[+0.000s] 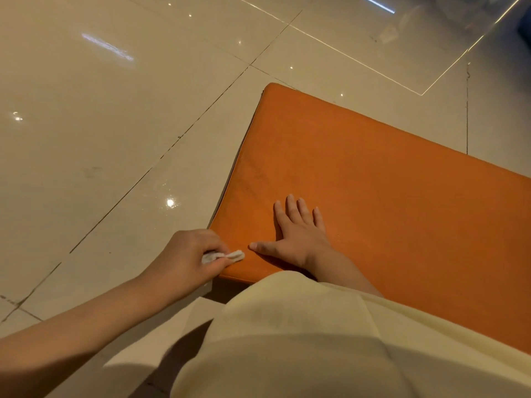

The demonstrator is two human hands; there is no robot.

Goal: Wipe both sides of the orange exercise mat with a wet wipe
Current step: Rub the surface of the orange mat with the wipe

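Note:
The orange exercise mat [373, 182] lies flat on the tiled floor, running from the centre toward the right edge of the head view. My left hand [186, 259] grips a small folded white wet wipe [227, 256] at the mat's near left corner, the wipe's tip touching the mat surface. My right hand [298, 234] rests flat on the mat just right of the wipe, fingers spread and straight, thumb pointing toward the wipe.
Glossy beige floor tiles [115, 124] with dark grout lines surround the mat. A clear plastic sheet [416, 44] lies on the floor at the far right. My cream-coloured clothing [316, 340] covers the mat's near edge.

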